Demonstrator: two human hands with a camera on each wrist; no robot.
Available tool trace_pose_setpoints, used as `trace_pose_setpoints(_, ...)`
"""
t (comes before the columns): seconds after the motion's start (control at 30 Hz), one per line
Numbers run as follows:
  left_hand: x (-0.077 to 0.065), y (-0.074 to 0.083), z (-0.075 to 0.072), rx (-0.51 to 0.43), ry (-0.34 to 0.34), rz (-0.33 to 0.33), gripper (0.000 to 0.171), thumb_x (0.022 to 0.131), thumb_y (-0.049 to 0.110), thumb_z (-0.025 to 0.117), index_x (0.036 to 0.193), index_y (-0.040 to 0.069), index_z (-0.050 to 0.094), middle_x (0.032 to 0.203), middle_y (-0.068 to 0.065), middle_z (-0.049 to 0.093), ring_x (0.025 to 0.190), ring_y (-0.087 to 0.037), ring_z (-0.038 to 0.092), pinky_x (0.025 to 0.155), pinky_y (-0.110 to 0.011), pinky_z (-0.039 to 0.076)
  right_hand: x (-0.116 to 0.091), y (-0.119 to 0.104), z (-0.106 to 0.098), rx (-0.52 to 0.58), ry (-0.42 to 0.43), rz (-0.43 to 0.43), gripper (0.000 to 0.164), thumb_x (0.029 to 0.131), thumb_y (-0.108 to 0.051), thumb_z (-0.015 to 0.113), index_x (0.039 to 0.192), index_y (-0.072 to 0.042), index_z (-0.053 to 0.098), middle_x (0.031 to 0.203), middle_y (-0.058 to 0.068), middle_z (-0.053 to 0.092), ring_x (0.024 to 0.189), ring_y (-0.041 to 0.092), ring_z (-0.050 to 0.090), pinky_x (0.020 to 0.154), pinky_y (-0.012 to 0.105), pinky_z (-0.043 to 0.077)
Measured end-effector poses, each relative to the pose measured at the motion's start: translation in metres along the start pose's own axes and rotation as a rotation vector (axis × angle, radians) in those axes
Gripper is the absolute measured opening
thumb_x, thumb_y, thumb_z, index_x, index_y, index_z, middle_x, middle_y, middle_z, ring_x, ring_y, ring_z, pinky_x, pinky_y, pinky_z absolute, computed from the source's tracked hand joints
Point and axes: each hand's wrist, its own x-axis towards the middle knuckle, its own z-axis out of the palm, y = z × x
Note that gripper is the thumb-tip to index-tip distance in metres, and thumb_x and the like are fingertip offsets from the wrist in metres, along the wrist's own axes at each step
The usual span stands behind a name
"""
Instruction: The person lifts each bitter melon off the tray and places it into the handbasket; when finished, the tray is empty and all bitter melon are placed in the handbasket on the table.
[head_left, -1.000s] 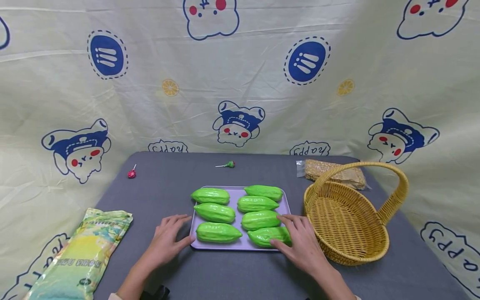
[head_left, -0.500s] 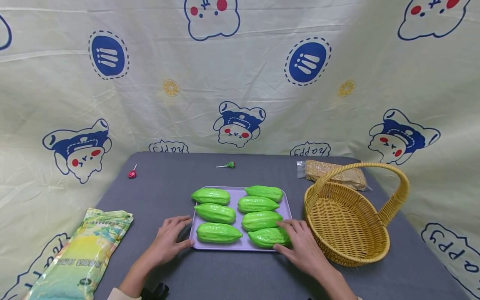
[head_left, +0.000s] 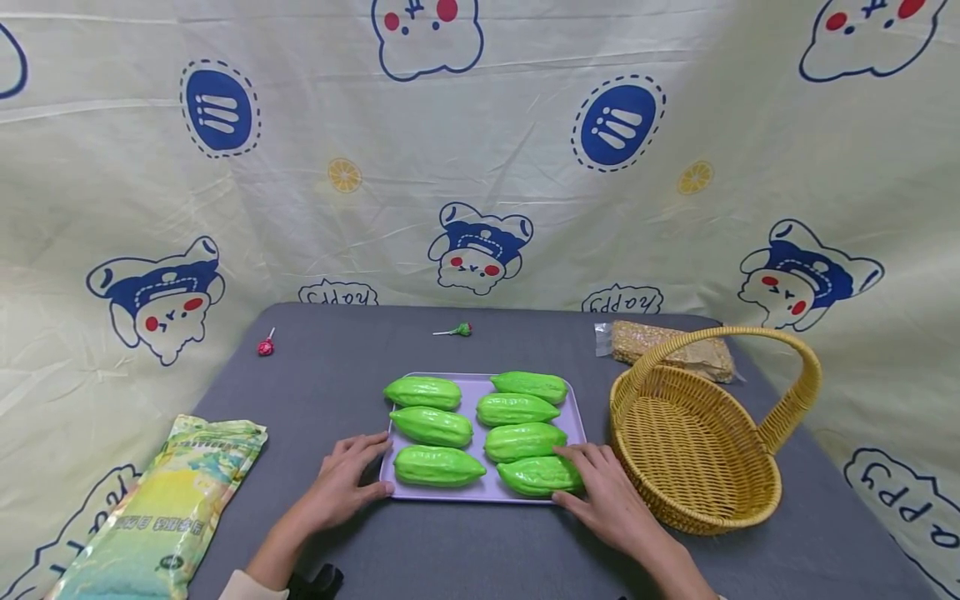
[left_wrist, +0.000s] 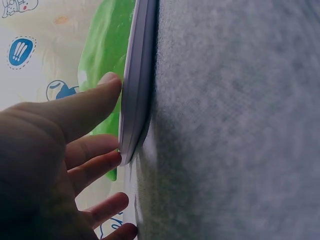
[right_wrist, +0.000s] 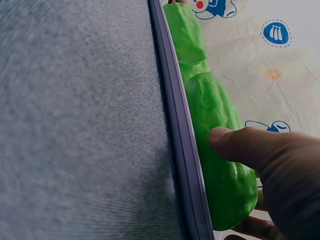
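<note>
The left hand (head_left: 343, 482), fingers loosely extended, is touching the near-left corner of the purple tray (head_left: 467, 493). The right hand (head_left: 609, 493) is relaxing around the near-right corner, close beside a green gourd (head_left: 540, 476); whether it is touching cannot be told. The tray is lying mid-table (head_left: 435, 554), carrying seven gourds. A wicker basket (head_left: 693, 442) is leaving only a narrow gap rightward; wider room is stretching leftward, towards a printed bag (head_left: 157, 517).

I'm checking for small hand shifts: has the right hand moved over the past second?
Yes: the right hand has shifted slightly toward the person, judged against the basket in the head view.
</note>
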Motion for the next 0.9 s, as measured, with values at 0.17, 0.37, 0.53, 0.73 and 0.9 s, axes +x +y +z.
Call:
trace_pose_setpoints(0.17, 0.002, 0.0, 0.001, 0.018, -0.003, -0.011, 0.059, 0.08, 0.028, 0.073, 0.131, 0.006, 0.055, 0.141, -0.007, 0.049, 0.128, -0.035, 0.038, 0.094, -0.056, 0.031, 0.001, 0.0, -0.003, 0.037, -0.03, 0.027, 0.057, 0.073, -0.029, 0.079, 0.123, -0.012, 0.06, 0.109, 0.001, 0.061, 0.098, 0.015, 0.053, 0.083, 0.037, 0.045)
trace_pose_setpoints(0.37, 0.002, 0.001, 0.001, 0.013, -0.011, -0.025, 0.06, 0.08, 0.029, 0.073, 0.132, 0.007, 0.054, 0.142, -0.007, 0.048, 0.128, -0.035, 0.038, 0.093, -0.054, 0.031, 0.002, 0.0, -0.004, 0.051, -0.061, 0.057, 0.055, 0.073, -0.03, 0.079, 0.122, -0.013, 0.06, 0.108, 0.001, 0.061, 0.099, 0.015, 0.053, 0.084, 0.038, 0.045)
trace_pose_setpoints(0.53, 0.002, 0.001, 0.0, 0.008, -0.018, -0.035, 0.06, 0.08, 0.03, 0.073, 0.132, 0.007, 0.054, 0.142, -0.006, 0.048, 0.128, -0.034, 0.039, 0.092, -0.053, 0.031, 0.002, 0.0, -0.004, 0.053, -0.072, 0.058, 0.056, 0.072, -0.03, 0.08, 0.121, -0.014, 0.061, 0.108, -0.001, 0.061, 0.099, 0.014, 0.052, 0.083, 0.038, 0.045)
trace_pose_setpoints(0.73, 0.001, 0.001, 0.0, 0.005, -0.024, -0.041, 0.061, 0.08, 0.031, 0.072, 0.133, 0.008, 0.053, 0.143, -0.006, 0.047, 0.126, -0.032, 0.04, 0.09, -0.048, 0.032, 0.001, -0.001, -0.008, 0.036, -0.038, 0.023, 0.055, 0.071, -0.031, 0.08, 0.12, -0.015, 0.062, 0.106, -0.002, 0.062, 0.096, 0.012, 0.052, 0.081, 0.035, 0.045)
trace_pose_setpoints(0.9, 0.001, 0.0, 0.0, 0.007, -0.02, -0.035, 0.062, 0.08, 0.032, 0.072, 0.133, 0.008, 0.053, 0.143, -0.005, 0.047, 0.125, -0.032, 0.041, 0.088, -0.047, 0.032, 0.001, -0.002, -0.016, 0.028, 0.029, -0.03, 0.055, 0.068, -0.032, 0.082, 0.117, -0.015, 0.063, 0.105, -0.004, 0.062, 0.094, 0.009, 0.051, 0.08, 0.032, 0.044)
